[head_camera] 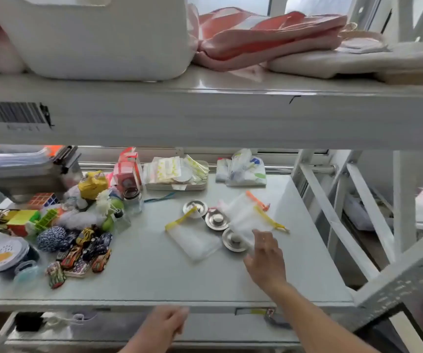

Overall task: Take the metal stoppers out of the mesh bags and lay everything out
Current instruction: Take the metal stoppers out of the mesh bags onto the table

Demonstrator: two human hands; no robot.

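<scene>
Three round metal stoppers lie in a diagonal row on the white shelf: one at the back (194,207), one in the middle (216,220), one nearest me (234,240). A flat mesh bag with a yellow drawstring (192,238) lies left of them. Two more mesh bags, one with a yellow cord (249,221) and one with an orange cord (238,203), lie right of the row. My right hand (266,261) hovers open just right of the nearest stopper, fingertips at the yellow-cord bag's edge. My left hand (165,324) hangs loosely curled below the shelf's front edge, holding nothing.
A pile of toys, puzzle cubes and toy cars (60,225) fills the shelf's left side. A tray of sachets (177,186) and a packet of wipes (246,171) stand at the back. The upper shelf (205,118) overhangs. A white frame post (404,200) rises at right.
</scene>
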